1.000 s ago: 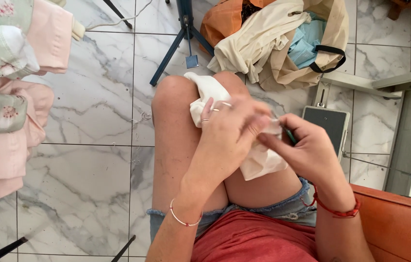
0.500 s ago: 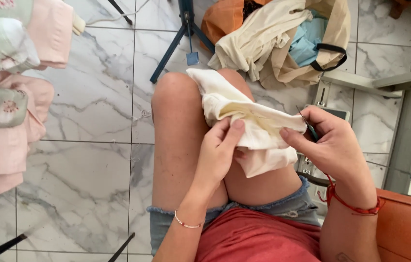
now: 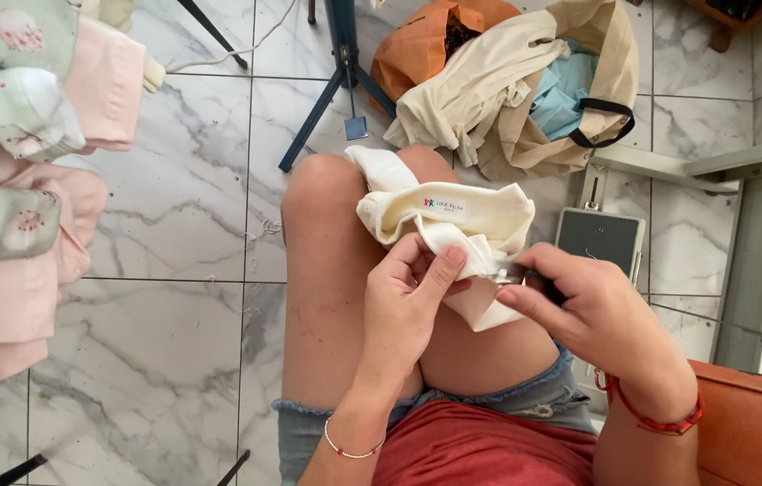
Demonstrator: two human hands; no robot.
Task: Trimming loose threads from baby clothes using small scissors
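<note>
A small cream fabric garment (image 3: 453, 216) with a sewn-in label lies across my bare knees. My left hand (image 3: 412, 301) pinches its lower edge between thumb and fingers. My right hand (image 3: 583, 310) holds a small metal thread snipper (image 3: 511, 274) whose tip touches the fabric edge right beside my left thumb. Both hands meet over my lap, above denim shorts and a red top.
Folded pink and green baby clothes (image 3: 12, 180) are stacked at the left. A beige bag (image 3: 534, 90) with cloth and an orange bag (image 3: 417, 45) sit on the marble floor ahead, beside a blue stand leg (image 3: 340, 72). A grey foot pedal (image 3: 601, 238) lies by a table leg at the right.
The garment has been turned and spread so its label faces up. My right hand has brought the snipper to the fabric edge and my left hand now pinches that edge.
</note>
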